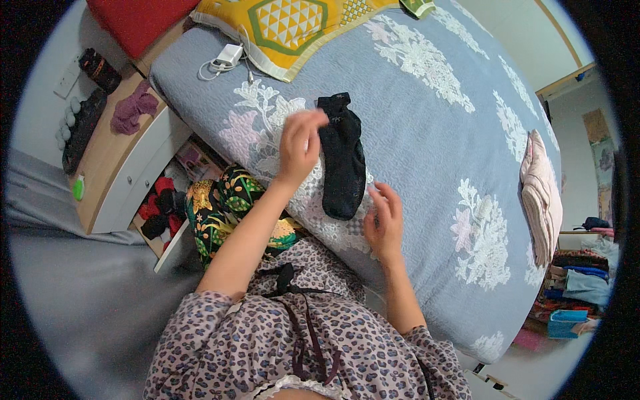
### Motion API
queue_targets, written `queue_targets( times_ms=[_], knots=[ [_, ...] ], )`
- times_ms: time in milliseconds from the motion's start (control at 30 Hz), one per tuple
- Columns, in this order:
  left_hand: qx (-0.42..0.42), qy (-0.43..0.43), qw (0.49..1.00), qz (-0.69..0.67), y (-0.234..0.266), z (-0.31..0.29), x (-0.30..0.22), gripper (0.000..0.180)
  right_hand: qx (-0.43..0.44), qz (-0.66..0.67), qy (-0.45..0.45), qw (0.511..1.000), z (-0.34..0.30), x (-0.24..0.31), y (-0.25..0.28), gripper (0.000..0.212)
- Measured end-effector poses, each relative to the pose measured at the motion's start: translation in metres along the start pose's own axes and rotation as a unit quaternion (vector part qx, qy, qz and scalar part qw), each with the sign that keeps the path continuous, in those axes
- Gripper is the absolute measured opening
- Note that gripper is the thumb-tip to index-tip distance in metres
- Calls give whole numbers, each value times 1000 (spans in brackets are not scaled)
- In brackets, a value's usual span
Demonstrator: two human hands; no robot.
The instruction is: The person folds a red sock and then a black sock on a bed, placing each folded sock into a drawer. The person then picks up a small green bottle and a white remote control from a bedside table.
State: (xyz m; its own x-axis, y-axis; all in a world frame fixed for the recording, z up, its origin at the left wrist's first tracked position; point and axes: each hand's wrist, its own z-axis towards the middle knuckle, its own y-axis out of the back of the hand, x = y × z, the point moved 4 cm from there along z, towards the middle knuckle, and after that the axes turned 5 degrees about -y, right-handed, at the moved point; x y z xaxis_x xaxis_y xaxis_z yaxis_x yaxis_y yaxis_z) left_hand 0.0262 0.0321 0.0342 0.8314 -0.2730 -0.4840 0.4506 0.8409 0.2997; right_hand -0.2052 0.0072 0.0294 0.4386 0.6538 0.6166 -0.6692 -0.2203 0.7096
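Observation:
A black sock (343,160), or a pair laid one on the other, lies flat on the blue-grey bedspread (427,147) in front of me. Its cuff points away from me and its toe end toward me. My left hand (300,143) is at the left edge near the cuff. Those fingers are bent and smeared by motion, so I cannot tell whether they pinch the fabric. Just right of the toe end, my right hand (385,220) is open, its fingers apart and slightly curved, with nothing in them.
A yellow patterned pillow (287,33) and a white charger (229,55) with its cable lie at the bed's far left. An open drawer (170,250) holds red and black items. Purple cloth (133,108) rests on the cabinet. Folded pink fabric (540,200) sits at the right edge.

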Motion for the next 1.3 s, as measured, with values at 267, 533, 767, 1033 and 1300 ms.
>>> queue_targets(
  times_ms=[267,533,767,1033,1300],
  knots=[
    [223,-14,961,-162,27,-75,-64,37,136,-36,158,977,9,22,-14,44],
    [183,41,979,-77,15,-77,-58,29,78,53,78,992,22,6,-23,18],
    [172,86,981,-35,4,-73,-54,20,-6,122,-125,985,26,-6,-32,17],
    [213,-59,975,18,12,-55,-74,26,-9,73,-48,996,37,-8,-36,15],
    [201,-4,980,1,-3,-52,-51,18,61,35,135,988,41,9,-23,30]
  ],
)
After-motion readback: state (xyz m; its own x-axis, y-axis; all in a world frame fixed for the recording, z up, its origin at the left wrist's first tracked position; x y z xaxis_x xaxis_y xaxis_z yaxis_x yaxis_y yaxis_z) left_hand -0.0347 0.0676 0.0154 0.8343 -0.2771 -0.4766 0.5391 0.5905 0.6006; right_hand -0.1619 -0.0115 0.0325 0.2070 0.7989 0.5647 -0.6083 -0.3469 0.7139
